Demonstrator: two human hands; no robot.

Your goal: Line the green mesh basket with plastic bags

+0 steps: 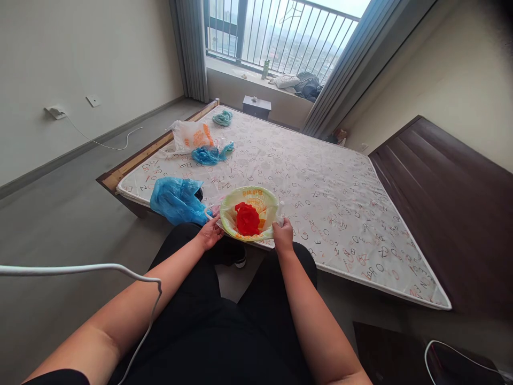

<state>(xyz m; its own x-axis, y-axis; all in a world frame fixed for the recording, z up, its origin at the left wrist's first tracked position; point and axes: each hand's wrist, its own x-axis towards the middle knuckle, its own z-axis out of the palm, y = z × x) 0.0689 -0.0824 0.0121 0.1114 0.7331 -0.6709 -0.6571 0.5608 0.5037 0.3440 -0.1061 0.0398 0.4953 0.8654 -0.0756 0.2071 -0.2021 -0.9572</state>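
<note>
A round, pale yellow-green bin [277,204] stands tilted towards me at the mattress edge, between my knees. A plastic bag [262,202] with orange print lines it and folds over the rim. Inside lies a crumpled bright red piece [247,219], whose kind I cannot make out. My left hand [211,233] is at the left rim, palm turned up, its fingers loosely curled at the bag's edge by a white handle loop. On the right, my right hand [283,234] is closed, gripping a gathered part of the bag at the rim.
A blue plastic bag [174,200] lies left on the letter-printed mattress [320,208]. Beyond are a blue crumpled bag [206,155], a white bag with orange print [190,135] and a teal bundle [223,118]. A white cable [100,268] crosses my left arm.
</note>
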